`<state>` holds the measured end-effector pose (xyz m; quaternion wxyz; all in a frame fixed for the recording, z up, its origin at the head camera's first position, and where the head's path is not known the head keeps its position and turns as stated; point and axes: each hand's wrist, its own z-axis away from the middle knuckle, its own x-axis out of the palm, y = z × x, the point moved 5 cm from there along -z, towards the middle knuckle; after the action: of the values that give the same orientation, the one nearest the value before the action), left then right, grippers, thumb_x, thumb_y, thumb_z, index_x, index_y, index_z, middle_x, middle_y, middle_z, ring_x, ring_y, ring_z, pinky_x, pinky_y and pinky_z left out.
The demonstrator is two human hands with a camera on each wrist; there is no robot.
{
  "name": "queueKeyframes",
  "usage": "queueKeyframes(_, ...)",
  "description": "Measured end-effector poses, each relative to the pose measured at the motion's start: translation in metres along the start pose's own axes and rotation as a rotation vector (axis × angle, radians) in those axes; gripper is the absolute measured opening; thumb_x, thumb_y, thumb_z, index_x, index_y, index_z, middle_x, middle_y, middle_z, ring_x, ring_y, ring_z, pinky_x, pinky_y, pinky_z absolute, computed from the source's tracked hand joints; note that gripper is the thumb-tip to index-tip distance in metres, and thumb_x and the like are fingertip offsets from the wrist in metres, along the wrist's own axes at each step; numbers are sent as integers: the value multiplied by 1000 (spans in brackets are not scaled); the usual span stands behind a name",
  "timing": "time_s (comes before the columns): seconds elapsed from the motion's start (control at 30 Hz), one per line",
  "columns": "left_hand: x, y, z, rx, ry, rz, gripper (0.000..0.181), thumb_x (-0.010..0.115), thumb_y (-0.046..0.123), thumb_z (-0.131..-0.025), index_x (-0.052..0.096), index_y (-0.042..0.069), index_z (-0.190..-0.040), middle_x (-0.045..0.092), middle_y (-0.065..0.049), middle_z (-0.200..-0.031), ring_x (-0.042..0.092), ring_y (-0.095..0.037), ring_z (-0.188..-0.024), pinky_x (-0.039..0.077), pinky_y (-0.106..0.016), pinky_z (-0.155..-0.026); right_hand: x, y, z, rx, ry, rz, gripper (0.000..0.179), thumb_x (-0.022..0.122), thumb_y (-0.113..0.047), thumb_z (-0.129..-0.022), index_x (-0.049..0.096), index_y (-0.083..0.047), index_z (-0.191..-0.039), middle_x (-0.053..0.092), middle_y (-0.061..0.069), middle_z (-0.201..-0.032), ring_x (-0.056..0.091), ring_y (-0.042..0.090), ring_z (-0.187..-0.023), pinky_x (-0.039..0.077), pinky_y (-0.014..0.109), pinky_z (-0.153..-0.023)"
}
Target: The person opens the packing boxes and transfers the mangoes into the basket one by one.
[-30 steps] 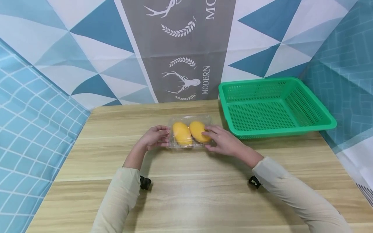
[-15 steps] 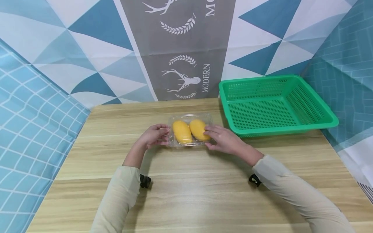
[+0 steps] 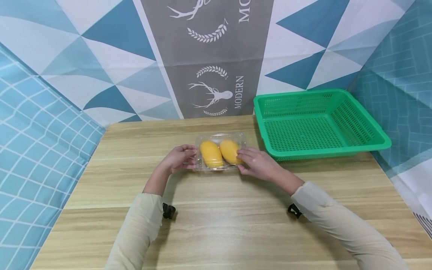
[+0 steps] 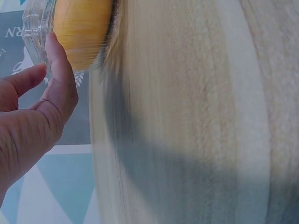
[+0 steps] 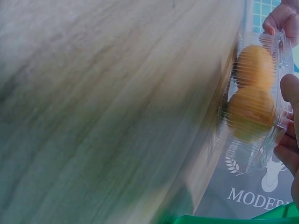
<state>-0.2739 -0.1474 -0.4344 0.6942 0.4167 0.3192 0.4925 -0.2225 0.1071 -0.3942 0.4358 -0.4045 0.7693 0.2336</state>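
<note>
Just left of the green, rectangular, perforated plastic basket, a clear, ribbed plastic box holds 2 smooth yellow oval fruits side by side. A person has it by both ends: the left hand, farther from the basket, pinches the box's edge between thumb and finger, while the right hand, nearer the basket, grips the opposite end. From where I stand, I can't tell whether the box touches the pale wood-grain surface or hangs just above.

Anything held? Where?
A clear container with two yellow fruits: left hand holds its left end, right hand its right end.
</note>
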Motion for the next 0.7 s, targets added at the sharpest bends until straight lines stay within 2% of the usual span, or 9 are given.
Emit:
queueKeyframes(0.53, 1, -1, -1, 7, 19, -14, 40, 43, 12, -99, 36, -3, -135, 52, -6, -95, 56, -11, -71, 57, -27, -69, 1, -2, 3, -45, 103, 32, 22, 71, -15, -72, 70, -4, -91, 71, 11, -98, 67, 23, -94, 54, 35, -87)
queueKeyframes(0.7, 0, 0, 1, -2, 21, -33, 42, 44, 14, -99, 36, -2, -137, 52, -7, -99, 56, -11, -72, 57, -27, -71, 1, -2, 5, -28, 80, 1, 26, 72, -18, -73, 69, -4, -96, 70, 11, -102, 65, 23, -98, 53, 36, -90)
